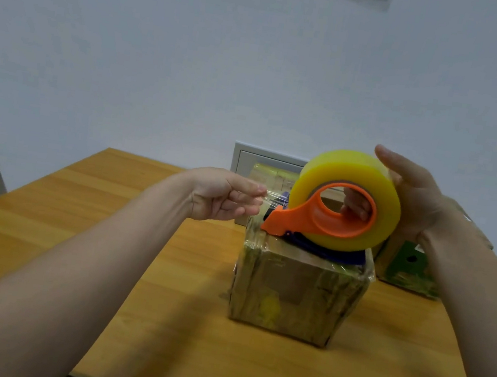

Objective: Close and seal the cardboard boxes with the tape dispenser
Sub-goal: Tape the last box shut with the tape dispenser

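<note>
Mid-frame: left hand point(224, 194) pinches the tape end point(273, 198), right hand point(412, 195) grips the dispenser point(333, 213) on the box point(299, 294); next, probably stick it down.

The left arm point(88, 249) reaches in from the lower left of the frame and the right arm point(478, 291) from the lower right, both bare. The left hand point(223, 196), at mid-frame, has its fingers curled, thumb and fingertips pinching the loose end of the tape point(273, 197). The right hand point(415, 199), right of centre and slightly higher, grips the dispenser point(319, 220). Its thumb stretches over the top, and its fingers point(356, 205) curl through the core.
</note>
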The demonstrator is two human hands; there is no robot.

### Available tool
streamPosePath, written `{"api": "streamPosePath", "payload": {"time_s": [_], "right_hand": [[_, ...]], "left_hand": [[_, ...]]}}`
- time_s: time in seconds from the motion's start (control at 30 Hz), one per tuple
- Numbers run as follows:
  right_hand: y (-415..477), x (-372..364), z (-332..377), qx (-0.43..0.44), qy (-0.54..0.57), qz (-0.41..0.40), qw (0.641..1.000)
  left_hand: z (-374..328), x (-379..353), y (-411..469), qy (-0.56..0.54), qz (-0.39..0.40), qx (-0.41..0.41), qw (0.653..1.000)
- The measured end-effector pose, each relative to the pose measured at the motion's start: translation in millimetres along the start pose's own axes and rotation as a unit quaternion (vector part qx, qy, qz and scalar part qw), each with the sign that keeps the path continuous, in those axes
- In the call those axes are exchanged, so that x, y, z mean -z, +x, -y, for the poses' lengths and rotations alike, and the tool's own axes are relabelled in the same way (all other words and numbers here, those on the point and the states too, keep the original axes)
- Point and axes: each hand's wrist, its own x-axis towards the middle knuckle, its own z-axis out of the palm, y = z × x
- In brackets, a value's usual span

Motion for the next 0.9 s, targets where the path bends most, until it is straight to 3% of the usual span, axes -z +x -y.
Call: {"api": "streamPosePath", "payload": {"time_s": [0.13,0.27,0.47,0.6,0.77,0.9], "right_hand": [[-6.1,4.4,-8.0,0.013,0.019,0.020,1.000],[-22.5,26.2,-14.0,0.034,0.069,-0.065,0.995],[-22.7,28.9,-20.8,0.027,0.058,-0.078,0.995],[-24.7,28.1,-17.8,0.028,0.036,-0.053,0.998],[-28.2,26.9,-19.2,0.048,0.014,-0.034,0.998],[-29.8,26.0,-18.3,0.050,0.020,-0.032,0.998]], "left_hand": [[-5.4,5.5,0.2,0.022,-0.058,-0.027,0.998],[-6.4,35.5,-4.2,-0.008,-0.150,-0.064,0.987],[-6.8,-2.4,-6.5,0.146,-0.067,-0.033,0.986],[-14.9,-17.8,-4.7,0.257,-0.077,-0.042,0.962],[-19.8,-26.8,-5.3,0.314,-0.069,-0.030,0.946],[-19.3,-30.9,-6.7,0.262,-0.035,-0.039,0.964]]}}
